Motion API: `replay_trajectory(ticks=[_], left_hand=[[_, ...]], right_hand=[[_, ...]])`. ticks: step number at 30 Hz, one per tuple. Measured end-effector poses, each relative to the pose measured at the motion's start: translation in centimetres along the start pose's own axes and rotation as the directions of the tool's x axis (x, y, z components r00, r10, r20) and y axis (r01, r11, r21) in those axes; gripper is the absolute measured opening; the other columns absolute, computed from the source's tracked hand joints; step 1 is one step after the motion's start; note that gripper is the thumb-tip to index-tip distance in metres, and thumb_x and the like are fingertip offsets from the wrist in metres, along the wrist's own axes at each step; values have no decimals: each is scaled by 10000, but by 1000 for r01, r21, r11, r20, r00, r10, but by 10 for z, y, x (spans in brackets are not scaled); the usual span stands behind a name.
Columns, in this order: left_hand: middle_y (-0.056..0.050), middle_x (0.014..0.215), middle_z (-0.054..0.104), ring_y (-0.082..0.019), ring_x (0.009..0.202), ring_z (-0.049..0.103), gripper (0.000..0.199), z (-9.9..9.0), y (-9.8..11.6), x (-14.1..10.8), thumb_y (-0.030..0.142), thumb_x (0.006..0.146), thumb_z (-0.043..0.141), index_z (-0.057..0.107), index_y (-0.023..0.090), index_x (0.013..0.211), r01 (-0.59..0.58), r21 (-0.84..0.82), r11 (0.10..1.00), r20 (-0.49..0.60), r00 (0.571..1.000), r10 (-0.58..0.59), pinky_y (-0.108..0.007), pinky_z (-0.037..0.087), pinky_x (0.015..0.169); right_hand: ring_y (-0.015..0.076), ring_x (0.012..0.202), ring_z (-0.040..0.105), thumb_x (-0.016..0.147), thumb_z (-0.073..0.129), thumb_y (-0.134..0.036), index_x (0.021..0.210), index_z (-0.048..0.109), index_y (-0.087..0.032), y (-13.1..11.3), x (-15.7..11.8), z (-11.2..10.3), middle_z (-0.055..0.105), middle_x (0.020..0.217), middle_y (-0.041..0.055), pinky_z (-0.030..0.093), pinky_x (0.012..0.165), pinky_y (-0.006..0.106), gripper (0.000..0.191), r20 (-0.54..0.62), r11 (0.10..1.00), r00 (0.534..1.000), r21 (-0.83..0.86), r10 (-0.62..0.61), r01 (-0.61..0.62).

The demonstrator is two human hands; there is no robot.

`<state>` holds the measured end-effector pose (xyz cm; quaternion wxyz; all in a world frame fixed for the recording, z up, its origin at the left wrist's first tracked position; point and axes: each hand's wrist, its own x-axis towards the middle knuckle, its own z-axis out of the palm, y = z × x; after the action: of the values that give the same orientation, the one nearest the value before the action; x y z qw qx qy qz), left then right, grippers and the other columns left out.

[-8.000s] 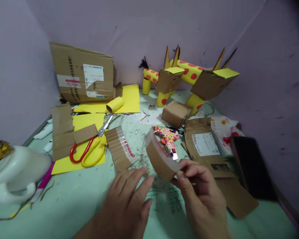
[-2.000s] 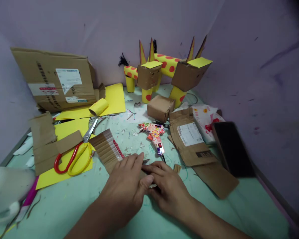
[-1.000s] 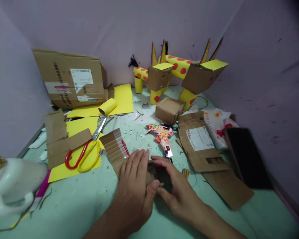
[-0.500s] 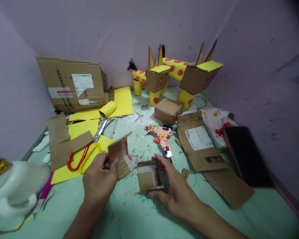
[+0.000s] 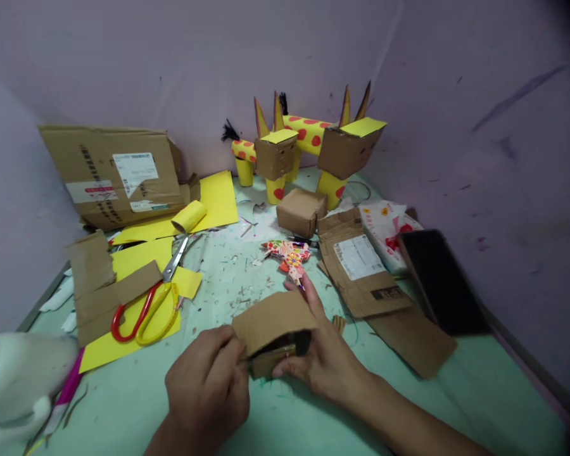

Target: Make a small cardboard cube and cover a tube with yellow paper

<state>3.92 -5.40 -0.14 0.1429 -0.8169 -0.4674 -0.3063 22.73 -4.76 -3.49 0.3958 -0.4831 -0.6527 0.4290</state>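
A brown cardboard flap (image 5: 273,320) lies over the open top of a small cardboard box (image 5: 268,363), a dark gap showing between them. At the flap's left edge my left hand (image 5: 209,380) is closed, pinching it between thumb and fingers. From the right my right hand (image 5: 325,361) grips the small box, thumb at its near side and fingers behind it. Just beyond the fingers lies a flowery patterned piece (image 5: 289,254). Scissors (image 5: 168,269) with one red and one yellow handle rest on yellow paper (image 5: 145,253) to the left.
Two spotted animal figures with box heads (image 5: 275,157) (image 5: 349,151) stand at the back, near a closed small box (image 5: 301,212). A large cardboard piece (image 5: 123,174) leans at the left wall. A white pot (image 5: 23,373) is front left, a phone (image 5: 444,278) right.
The cardboard piece in my left hand has moved right and now covers the small box's top. The view has shifted, so the background sits further left.
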Motion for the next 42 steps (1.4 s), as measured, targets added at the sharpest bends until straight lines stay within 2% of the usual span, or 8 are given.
replay_trajectory(ticks=[6,12,16,21,24,28,36,42], left_hand=[[-118,958,642,-223,842,661,229,4,-7,-8,37,724,478,501,203,880,-45,57,997,14,999,44,-314,543,667],[-203,1129,568,-299,1050,598,295,3,-2,-5,5,674,439,464,172,915,-60,-4,998,114,992,60,-424,547,810],[-210,1413,344,-337,1328,335,331,2,0,-2,14,624,422,388,207,891,173,-317,933,353,934,-53,-542,412,992],[-137,1517,173,-291,1386,228,469,-6,-7,2,66,693,461,377,222,1128,392,-431,813,573,815,-89,-524,314,1072],[-116,1506,225,-293,1376,252,545,-7,-14,2,202,784,506,321,243,1295,424,-496,758,586,807,-68,-504,294,1086],[-96,1394,420,-299,1288,394,409,1,-15,-1,352,864,483,415,265,1258,474,-497,727,586,801,-122,-491,358,1039],[-126,1215,533,-283,1132,491,342,12,-7,-2,330,897,461,472,214,1219,306,-412,858,477,875,-83,-471,416,950],[-127,1249,498,-270,1168,456,347,15,-6,-5,314,906,441,452,205,1236,317,-423,849,450,886,-106,-447,396,974]], right_hand=[[361,1407,161,587,851,-250,1466,-37,-277,-3,0,-6,148,1524,193,238,1083,580,1250,-37,981,991,-149,-127,120],[271,1225,485,718,741,-184,1297,424,-243,-4,-2,-9,483,1292,146,419,1007,425,663,51,961,970,-132,-237,242],[250,1208,495,679,634,-21,1271,451,-238,-3,-3,-8,410,1347,143,437,982,399,656,53,956,968,-151,-245,250],[264,1234,465,638,606,-10,1249,463,-211,-3,-3,-8,434,1333,146,421,996,410,659,75,957,972,-175,-224,233],[264,1217,471,665,634,-52,1254,447,-208,-3,-1,-7,492,1286,140,417,1001,422,638,81,952,970,-189,-231,242],[257,1156,504,719,658,-119,1277,419,-209,-2,0,-6,547,1217,130,442,975,426,614,62,935,957,-207,-282,289],[257,1128,513,768,527,-93,1229,484,-193,-3,-1,-7,557,1204,134,424,978,481,474,61,837,891,-318,-451,445],[291,1075,533,825,600,-461,1165,525,-144,-11,1,-8,574,1176,175,435,941,500,471,49,847,894,-299,-446,439]])
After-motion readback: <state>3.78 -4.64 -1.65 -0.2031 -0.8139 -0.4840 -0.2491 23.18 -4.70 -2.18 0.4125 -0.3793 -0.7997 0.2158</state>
